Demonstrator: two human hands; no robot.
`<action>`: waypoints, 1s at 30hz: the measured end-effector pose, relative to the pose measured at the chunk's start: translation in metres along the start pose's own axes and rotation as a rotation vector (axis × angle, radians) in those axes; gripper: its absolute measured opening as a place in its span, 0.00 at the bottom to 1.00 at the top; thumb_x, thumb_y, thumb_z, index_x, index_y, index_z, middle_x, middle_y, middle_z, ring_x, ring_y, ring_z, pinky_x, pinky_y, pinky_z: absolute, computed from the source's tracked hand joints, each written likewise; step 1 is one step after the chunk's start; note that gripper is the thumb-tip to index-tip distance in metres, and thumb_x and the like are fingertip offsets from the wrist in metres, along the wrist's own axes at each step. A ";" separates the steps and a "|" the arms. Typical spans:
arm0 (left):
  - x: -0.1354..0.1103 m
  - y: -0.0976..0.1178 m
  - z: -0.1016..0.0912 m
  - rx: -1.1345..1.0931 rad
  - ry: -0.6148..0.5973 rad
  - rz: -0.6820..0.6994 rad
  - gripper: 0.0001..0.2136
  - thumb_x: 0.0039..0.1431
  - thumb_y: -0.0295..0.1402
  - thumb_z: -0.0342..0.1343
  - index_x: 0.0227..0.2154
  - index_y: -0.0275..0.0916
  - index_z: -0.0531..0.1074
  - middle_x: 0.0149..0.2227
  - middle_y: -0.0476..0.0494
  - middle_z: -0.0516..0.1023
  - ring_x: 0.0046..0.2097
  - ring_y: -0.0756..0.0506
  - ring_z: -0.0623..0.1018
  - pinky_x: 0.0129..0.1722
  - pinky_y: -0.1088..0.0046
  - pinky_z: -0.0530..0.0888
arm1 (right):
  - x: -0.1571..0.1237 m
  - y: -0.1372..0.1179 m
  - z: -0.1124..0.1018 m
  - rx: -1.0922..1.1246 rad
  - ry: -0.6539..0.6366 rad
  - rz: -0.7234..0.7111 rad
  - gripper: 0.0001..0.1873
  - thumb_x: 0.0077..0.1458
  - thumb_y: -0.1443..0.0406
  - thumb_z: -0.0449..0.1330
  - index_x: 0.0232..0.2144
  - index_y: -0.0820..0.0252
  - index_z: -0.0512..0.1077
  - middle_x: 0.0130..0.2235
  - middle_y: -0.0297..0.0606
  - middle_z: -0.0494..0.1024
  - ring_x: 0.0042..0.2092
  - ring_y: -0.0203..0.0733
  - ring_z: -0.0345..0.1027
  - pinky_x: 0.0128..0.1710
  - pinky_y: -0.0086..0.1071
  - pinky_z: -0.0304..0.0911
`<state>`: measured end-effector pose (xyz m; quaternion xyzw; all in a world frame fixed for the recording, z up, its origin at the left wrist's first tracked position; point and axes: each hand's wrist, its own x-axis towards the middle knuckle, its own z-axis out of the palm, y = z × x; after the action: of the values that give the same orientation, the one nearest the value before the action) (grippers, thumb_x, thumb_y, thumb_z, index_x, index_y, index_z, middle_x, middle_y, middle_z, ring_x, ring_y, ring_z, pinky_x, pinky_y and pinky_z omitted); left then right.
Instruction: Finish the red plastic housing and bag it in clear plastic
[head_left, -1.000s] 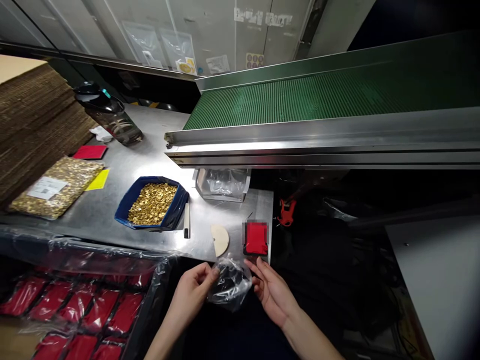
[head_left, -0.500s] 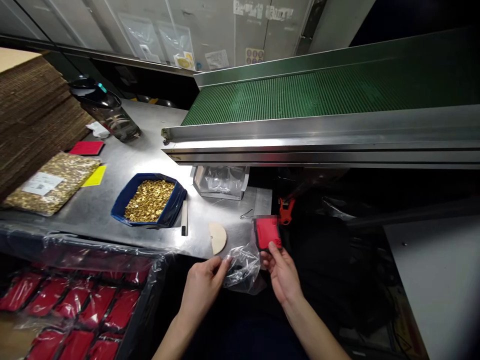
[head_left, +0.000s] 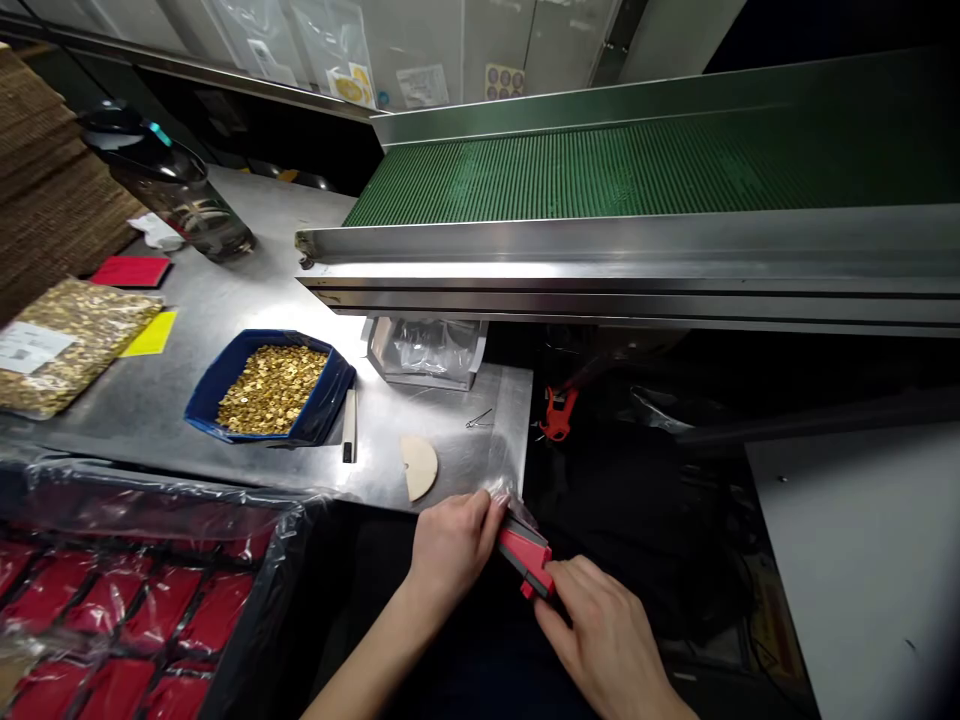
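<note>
Between my hands, at the table's front edge, is a small red and black packet (head_left: 527,552), tilted down to the right. My left hand (head_left: 456,545) pinches a clear plastic bag (head_left: 508,497) at the packet's upper left end; part of the bag is hidden by the fingers. The fingers of my right hand (head_left: 604,625) close on the packet's lower right end. How far the packet sits inside the bag I cannot tell. A pale half-round piece (head_left: 418,468) lies on the metal table (head_left: 379,440) just beyond my left hand.
A blue bin (head_left: 202,400) of gold-coloured bits stands left, beside a utility knife (head_left: 349,425). A grey tray (head_left: 427,352) holds clear bags under the green conveyor (head_left: 525,180). At lower left, a plastic-lined crate (head_left: 289,560) holds several red packets. A dark bottle (head_left: 172,185) stands behind.
My right hand has brought the red packet down and turned it, against the bag in my left hand. My left hand has moved right. The whole view has shifted slightly.
</note>
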<state>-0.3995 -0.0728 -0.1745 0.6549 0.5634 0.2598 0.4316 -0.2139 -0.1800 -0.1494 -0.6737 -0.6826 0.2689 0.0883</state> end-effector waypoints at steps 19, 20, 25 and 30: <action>-0.027 0.034 0.015 -0.252 -0.113 0.111 0.07 0.70 0.33 0.52 0.38 0.44 0.76 0.36 0.42 0.77 0.37 0.41 0.76 0.40 0.68 0.69 | 0.031 -0.017 -0.021 0.226 -0.056 0.433 0.14 0.61 0.54 0.58 0.29 0.53 0.75 0.25 0.36 0.80 0.28 0.45 0.74 0.30 0.34 0.54; -0.030 0.037 0.015 -0.290 -0.131 0.090 0.07 0.70 0.34 0.53 0.39 0.44 0.75 0.36 0.42 0.78 0.37 0.42 0.76 0.39 0.68 0.69 | 0.034 -0.019 -0.024 0.201 -0.046 0.435 0.13 0.60 0.54 0.58 0.28 0.53 0.75 0.25 0.36 0.80 0.27 0.46 0.74 0.30 0.34 0.53; -0.037 0.036 0.016 -0.475 -0.191 -0.111 0.11 0.71 0.41 0.53 0.35 0.42 0.72 0.31 0.46 0.76 0.31 0.44 0.73 0.30 0.71 0.67 | 0.048 -0.020 -0.035 0.335 -0.100 0.395 0.13 0.58 0.54 0.60 0.28 0.53 0.77 0.25 0.38 0.80 0.28 0.46 0.74 0.28 0.32 0.56; -0.039 0.029 0.008 -0.354 -0.211 -0.141 0.10 0.72 0.40 0.50 0.36 0.42 0.71 0.30 0.49 0.75 0.29 0.46 0.72 0.30 0.72 0.66 | 0.050 -0.011 -0.029 0.692 -0.036 0.396 0.21 0.61 0.47 0.57 0.40 0.56 0.79 0.36 0.41 0.84 0.37 0.49 0.78 0.36 0.33 0.66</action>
<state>-0.3866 -0.1128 -0.1478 0.5515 0.5052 0.2538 0.6133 -0.2137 -0.1243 -0.1318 -0.7178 -0.4100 0.5068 0.2445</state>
